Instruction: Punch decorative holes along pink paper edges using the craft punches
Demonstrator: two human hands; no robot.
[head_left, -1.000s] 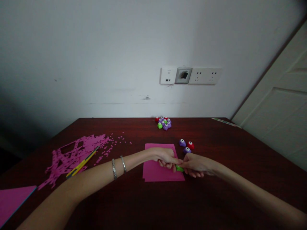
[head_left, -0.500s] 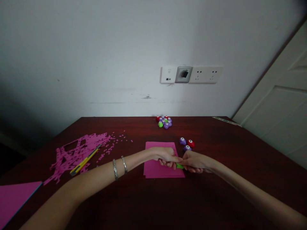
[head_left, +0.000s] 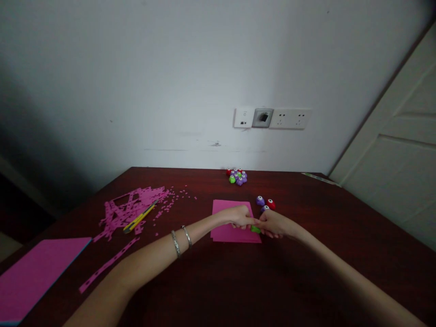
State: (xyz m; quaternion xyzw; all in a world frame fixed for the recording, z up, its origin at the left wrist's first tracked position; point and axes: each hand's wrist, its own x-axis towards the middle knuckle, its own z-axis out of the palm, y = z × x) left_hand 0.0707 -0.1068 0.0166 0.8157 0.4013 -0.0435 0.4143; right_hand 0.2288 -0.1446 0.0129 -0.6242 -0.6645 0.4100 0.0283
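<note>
Near the right edge of a small stack of pink paper (head_left: 223, 234), a green paper punch (head_left: 255, 229) shows between my hands. My left hand (head_left: 242, 217), closed, lies over the sheets with a digit stretched onto the top of the punch. From the right, my right hand (head_left: 274, 223) is closed around the same punch, and the digits of both hands meet over it. The fingers hide most of the punch and the paper edge at it. Just behind my right hand are a red punch (head_left: 270, 204) and two purple punches (head_left: 260, 200).
Several more coloured punches (head_left: 239, 177) cluster by the wall. At the left lie punched pink scraps (head_left: 134, 204), tiny cut-outs (head_left: 166, 204), a yellow utility knife (head_left: 140, 219), a punched strip (head_left: 107, 266) and a large pink sheet (head_left: 44, 272). Sockets (head_left: 288, 119) are on the wall.
My view has shifted, bringing a punched strip and more of the large pink sheet into sight at left. Both hands stay together at the green punch on the paper.
</note>
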